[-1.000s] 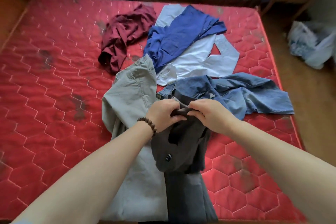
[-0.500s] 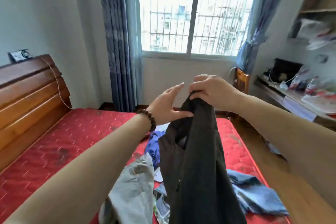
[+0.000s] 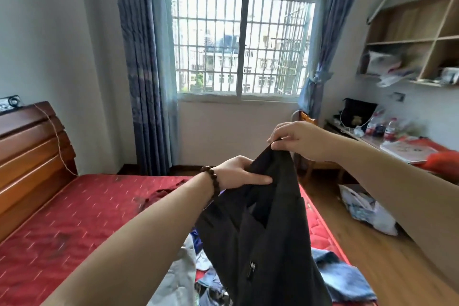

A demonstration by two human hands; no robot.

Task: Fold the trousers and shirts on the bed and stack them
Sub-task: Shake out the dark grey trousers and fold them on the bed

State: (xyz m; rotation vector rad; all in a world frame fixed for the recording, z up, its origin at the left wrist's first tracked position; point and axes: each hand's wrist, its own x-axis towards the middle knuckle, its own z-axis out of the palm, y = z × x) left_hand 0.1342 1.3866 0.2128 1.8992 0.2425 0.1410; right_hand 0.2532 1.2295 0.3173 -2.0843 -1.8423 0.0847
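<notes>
A dark charcoal garment (image 3: 268,243) hangs in the lower centre of the frame, held up over the red bed (image 3: 74,211); it is creased, with a small white label low on its front. The right hand (image 3: 296,140) pinches its top edge, and the left hand (image 3: 239,172), lower, grips the cloth with thumb laid across it. One grey garment (image 3: 177,278) and one blue denim garment (image 3: 345,281) lie at the bottom of the frame, one maroon garment (image 3: 165,194) farther back on the bed.

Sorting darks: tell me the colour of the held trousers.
Black trousers, seen in the head view.
</notes>
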